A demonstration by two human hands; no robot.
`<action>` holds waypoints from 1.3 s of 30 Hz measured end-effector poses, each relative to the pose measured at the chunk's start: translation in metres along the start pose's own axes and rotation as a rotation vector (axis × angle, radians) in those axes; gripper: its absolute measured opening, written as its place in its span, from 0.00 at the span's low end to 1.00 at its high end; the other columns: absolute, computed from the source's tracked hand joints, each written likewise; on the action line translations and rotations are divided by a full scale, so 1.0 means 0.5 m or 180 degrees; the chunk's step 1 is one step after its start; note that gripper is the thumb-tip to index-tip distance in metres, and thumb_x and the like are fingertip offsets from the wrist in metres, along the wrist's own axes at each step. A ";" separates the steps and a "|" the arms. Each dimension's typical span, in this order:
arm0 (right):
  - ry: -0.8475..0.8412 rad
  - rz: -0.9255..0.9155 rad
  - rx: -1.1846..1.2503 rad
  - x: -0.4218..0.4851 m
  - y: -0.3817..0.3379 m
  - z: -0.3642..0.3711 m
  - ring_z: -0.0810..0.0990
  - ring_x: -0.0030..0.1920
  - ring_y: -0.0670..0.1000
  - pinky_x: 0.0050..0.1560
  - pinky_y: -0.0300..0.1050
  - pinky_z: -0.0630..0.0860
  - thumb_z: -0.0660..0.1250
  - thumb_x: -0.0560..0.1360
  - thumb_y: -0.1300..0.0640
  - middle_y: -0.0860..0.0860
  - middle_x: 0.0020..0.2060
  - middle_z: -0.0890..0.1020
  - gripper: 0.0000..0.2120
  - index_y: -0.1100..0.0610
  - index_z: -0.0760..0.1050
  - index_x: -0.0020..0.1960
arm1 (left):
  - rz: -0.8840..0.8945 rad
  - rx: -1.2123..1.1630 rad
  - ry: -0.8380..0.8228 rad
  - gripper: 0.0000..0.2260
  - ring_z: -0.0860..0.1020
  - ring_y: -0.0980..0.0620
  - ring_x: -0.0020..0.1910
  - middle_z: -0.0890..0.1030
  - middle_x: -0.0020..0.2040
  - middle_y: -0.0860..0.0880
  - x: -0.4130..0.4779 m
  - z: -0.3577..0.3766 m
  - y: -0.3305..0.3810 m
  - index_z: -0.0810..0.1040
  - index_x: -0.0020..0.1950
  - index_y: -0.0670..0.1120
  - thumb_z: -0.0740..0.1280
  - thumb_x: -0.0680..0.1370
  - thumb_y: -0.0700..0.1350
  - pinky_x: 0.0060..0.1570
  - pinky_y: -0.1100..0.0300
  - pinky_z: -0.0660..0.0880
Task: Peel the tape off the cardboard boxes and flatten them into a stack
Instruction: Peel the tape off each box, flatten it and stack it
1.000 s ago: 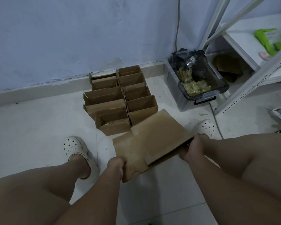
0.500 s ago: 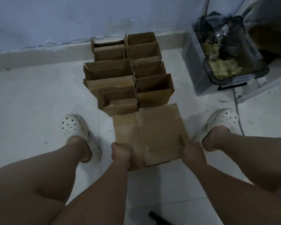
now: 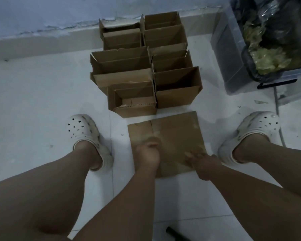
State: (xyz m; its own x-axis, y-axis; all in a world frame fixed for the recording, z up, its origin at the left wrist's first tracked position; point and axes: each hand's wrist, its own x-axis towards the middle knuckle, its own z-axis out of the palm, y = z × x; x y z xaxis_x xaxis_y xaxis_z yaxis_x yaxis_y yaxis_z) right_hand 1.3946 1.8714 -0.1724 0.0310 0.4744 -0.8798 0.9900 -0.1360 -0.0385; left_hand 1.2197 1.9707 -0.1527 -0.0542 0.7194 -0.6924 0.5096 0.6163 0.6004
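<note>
A flattened cardboard box (image 3: 174,134) lies on the white floor between my feet. My left hand (image 3: 147,153) rests on its near left part; it is blurred and its fingers look bent, so its hold is unclear. My right hand (image 3: 198,160) lies on the near right corner with fingers spread flat. Just beyond the flat piece stand several open cardboard boxes (image 3: 146,70) in two rows reaching back to the wall.
A clear plastic bin (image 3: 233,54) lined with a black bag holds crumpled tape (image 3: 266,58) at the right. A cable (image 3: 276,101) runs down beside it. A black object (image 3: 176,235) lies on the floor near me. My white clogs (image 3: 83,131) (image 3: 255,127) flank the cardboard.
The flattened box went from held up at an angle to lying flat on the floor. Both hands shifted from gripping its edges to resting on top. My view tilted down and closer.
</note>
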 end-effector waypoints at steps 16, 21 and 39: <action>0.0874 -0.0197 0.1278 -0.001 -0.093 -0.082 0.78 0.57 0.60 0.54 0.47 0.74 0.59 0.76 0.57 0.58 0.58 0.79 0.19 0.57 0.68 0.66 | 0.1067 0.2392 0.0026 0.28 0.70 0.41 0.66 0.64 0.71 0.40 0.099 -0.069 0.204 0.60 0.74 0.44 0.62 0.76 0.31 0.62 0.50 0.70; 0.0637 0.0019 0.1573 -0.007 -0.089 -0.059 0.76 0.61 0.58 0.58 0.45 0.71 0.59 0.77 0.59 0.58 0.60 0.76 0.17 0.59 0.69 0.66 | 0.0918 0.2746 0.0372 0.07 0.75 0.48 0.41 0.74 0.42 0.44 0.116 -0.099 0.190 0.76 0.54 0.38 0.63 0.78 0.34 0.42 0.58 0.72; 0.1535 0.0246 0.4098 -0.161 -0.016 -0.184 0.77 0.54 0.54 0.58 0.50 0.73 0.60 0.79 0.45 0.53 0.54 0.78 0.19 0.57 0.76 0.61 | 0.0818 -0.1874 0.0347 0.07 0.83 0.54 0.42 0.78 0.47 0.56 -0.134 -0.112 0.187 0.72 0.50 0.54 0.56 0.83 0.45 0.40 0.61 0.77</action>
State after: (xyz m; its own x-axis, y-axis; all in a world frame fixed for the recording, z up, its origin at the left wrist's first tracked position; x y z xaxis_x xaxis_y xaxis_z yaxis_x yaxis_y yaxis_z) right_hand 1.3968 1.9144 -0.0579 0.3855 0.6448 -0.6600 0.1664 -0.7521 -0.6376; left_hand 1.2228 1.9978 -0.0277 -0.0959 0.8765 -0.4717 -0.0363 0.4705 0.8816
